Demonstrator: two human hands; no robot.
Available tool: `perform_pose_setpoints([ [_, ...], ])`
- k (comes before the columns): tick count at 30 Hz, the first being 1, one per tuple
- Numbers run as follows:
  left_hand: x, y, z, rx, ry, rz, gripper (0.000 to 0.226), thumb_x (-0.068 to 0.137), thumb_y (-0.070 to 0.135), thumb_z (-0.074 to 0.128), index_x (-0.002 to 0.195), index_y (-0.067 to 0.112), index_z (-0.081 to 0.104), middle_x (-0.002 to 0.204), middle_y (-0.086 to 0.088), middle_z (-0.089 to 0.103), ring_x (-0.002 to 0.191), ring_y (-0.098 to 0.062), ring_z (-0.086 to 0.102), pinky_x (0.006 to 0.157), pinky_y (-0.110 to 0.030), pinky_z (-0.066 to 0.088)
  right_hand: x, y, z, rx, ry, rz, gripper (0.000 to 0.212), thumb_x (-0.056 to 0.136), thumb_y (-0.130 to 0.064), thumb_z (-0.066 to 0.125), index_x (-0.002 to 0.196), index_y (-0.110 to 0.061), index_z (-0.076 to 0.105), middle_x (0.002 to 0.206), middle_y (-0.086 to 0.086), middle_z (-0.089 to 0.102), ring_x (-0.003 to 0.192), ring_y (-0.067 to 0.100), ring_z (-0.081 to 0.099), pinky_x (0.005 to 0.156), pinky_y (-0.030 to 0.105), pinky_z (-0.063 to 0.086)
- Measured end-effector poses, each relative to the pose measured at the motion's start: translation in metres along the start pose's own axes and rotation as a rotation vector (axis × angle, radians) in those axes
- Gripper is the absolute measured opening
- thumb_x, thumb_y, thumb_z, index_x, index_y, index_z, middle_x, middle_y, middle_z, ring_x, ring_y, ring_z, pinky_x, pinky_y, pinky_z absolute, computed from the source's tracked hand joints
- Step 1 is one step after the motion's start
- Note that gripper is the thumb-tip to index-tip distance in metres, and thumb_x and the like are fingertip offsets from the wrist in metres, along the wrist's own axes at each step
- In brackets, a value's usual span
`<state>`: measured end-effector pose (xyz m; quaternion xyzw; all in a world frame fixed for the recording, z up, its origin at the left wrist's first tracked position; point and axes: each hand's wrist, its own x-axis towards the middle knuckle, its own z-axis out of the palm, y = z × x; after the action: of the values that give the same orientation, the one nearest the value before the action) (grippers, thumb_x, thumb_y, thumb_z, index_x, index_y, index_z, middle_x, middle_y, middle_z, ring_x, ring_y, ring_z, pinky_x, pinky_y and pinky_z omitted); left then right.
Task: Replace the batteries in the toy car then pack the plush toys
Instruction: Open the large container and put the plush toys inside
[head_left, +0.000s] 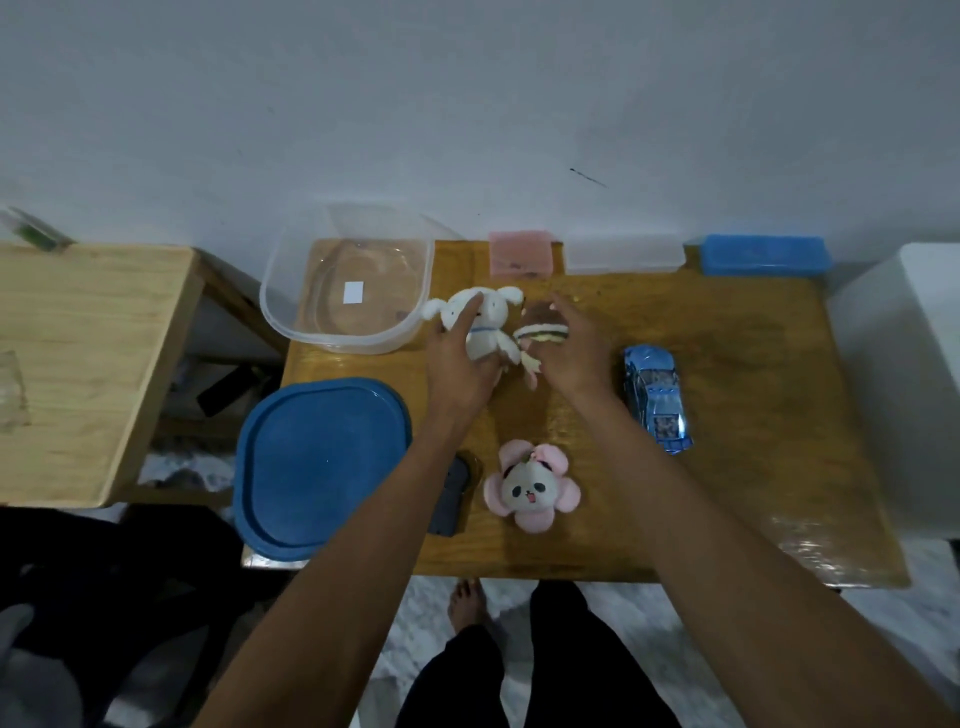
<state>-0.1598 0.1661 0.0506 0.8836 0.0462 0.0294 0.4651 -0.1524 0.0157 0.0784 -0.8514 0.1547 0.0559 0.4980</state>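
Observation:
My left hand (457, 364) grips a white bunny plush (488, 322) at the table's middle back. Beside it, my right hand (571, 348) holds a brown, white and cream plush (540, 327), fingers wrapped over its right side. A pink flower-shaped panda plush (530, 486) lies nearer me on the wooden table (753, 415). The shiny blue toy car (657, 397) sits to the right of my right hand. An empty clear plastic container (348, 291) stands at the back left, with its blue lid (317, 467) lying in front of it.
A dark flat object (449, 496) lies partly under my left forearm. Pink (519, 253), clear (623, 254) and blue (763, 255) small boxes line the back edge against the wall. A second wooden table (88, 364) stands to the left.

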Motion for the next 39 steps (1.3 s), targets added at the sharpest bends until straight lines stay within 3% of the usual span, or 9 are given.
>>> perform_pose_setpoints([
  [2,0.01,0.02,-0.008,-0.06,0.031,0.031,0.075,0.079,0.017,0.08,0.147,0.023,0.049,0.136,-0.016,0.046,0.121,-0.025,0.047,0.101,-0.029,0.041,0.007,-0.02,-0.01,0.048,0.031,-0.065,0.064,0.081,-0.014,0.082,0.137,-0.031,0.056,0.116,-0.009,0.064,0.104,0.014,0.063,0.065,0.016,0.048],
  [7,0.052,0.041,-0.061,-0.131,0.13,0.089,0.08,0.076,0.016,0.08,0.148,0.029,0.048,0.127,-0.015,0.051,0.11,-0.016,0.048,0.088,-0.005,0.034,0.026,-0.081,-0.007,0.074,0.114,-0.204,0.072,0.075,-0.028,0.084,0.139,-0.039,0.053,0.129,-0.001,0.062,0.11,0.016,0.063,0.093,0.036,0.056],
  [10,0.075,0.032,-0.104,-0.1,0.181,0.117,0.079,0.074,0.016,0.08,0.147,0.027,0.05,0.125,-0.014,0.053,0.111,-0.014,0.049,0.083,0.006,0.03,0.035,-0.118,0.017,0.1,0.04,-0.257,0.076,0.075,-0.021,0.076,0.143,-0.04,0.049,0.132,-0.002,0.059,0.108,0.012,0.062,0.091,0.029,0.056],
  [16,0.112,-0.033,-0.164,-0.012,0.167,0.002,0.079,0.074,0.015,0.082,0.145,0.029,0.051,0.13,-0.012,0.055,0.121,-0.019,0.05,0.092,-0.018,0.035,0.058,-0.146,0.105,0.102,-0.116,-0.259,0.077,0.079,-0.011,0.076,0.147,-0.033,0.045,0.133,-0.001,0.058,0.106,0.012,0.062,0.078,0.012,0.052],
  [18,0.121,-0.06,-0.169,0.025,0.13,-0.03,0.078,0.075,0.016,0.084,0.145,0.029,0.052,0.131,-0.013,0.057,0.123,-0.024,0.052,0.094,-0.023,0.038,0.067,-0.142,0.132,0.091,-0.148,-0.239,0.076,0.081,-0.012,0.077,0.147,-0.032,0.045,0.134,-0.001,0.058,0.107,0.014,0.063,0.081,0.018,0.055],
  [21,0.135,-0.091,-0.164,0.099,0.071,-0.075,0.075,0.077,0.015,0.083,0.145,0.028,0.053,0.131,-0.016,0.057,0.122,-0.029,0.055,0.091,-0.024,0.039,0.083,-0.13,0.164,0.043,-0.144,-0.223,0.075,0.08,-0.012,0.079,0.145,-0.029,0.048,0.132,0.003,0.06,0.105,0.017,0.063,0.087,0.03,0.057],
  [28,0.169,-0.125,-0.141,0.233,-0.011,-0.079,0.065,0.086,0.007,0.07,0.146,0.026,0.052,0.137,-0.01,0.062,0.116,-0.024,0.06,0.074,-0.009,0.03,0.117,-0.112,0.205,-0.139,-0.121,-0.137,0.069,0.088,-0.011,0.07,0.147,-0.035,0.042,0.134,0.009,0.048,0.098,0.017,0.053,0.088,0.023,0.045],
  [35,0.177,-0.13,-0.13,0.285,-0.066,-0.127,0.069,0.084,0.005,0.072,0.147,0.026,0.051,0.14,-0.013,0.059,0.125,-0.029,0.056,0.084,-0.012,0.032,0.121,-0.112,0.208,-0.215,-0.176,-0.108,0.077,0.092,-0.007,0.06,0.157,-0.029,0.026,0.148,0.01,0.044,0.13,0.028,0.048,0.106,0.033,0.045],
  [39,0.161,-0.105,-0.139,0.295,-0.017,-0.109,0.069,0.082,0.02,0.077,0.146,0.026,0.051,0.136,-0.02,0.056,0.123,-0.033,0.054,0.098,-0.03,0.041,0.101,-0.13,0.189,-0.159,-0.124,-0.142,0.073,0.09,-0.016,0.066,0.154,-0.029,0.034,0.14,0.01,0.051,0.127,0.024,0.052,0.102,0.033,0.048],
])
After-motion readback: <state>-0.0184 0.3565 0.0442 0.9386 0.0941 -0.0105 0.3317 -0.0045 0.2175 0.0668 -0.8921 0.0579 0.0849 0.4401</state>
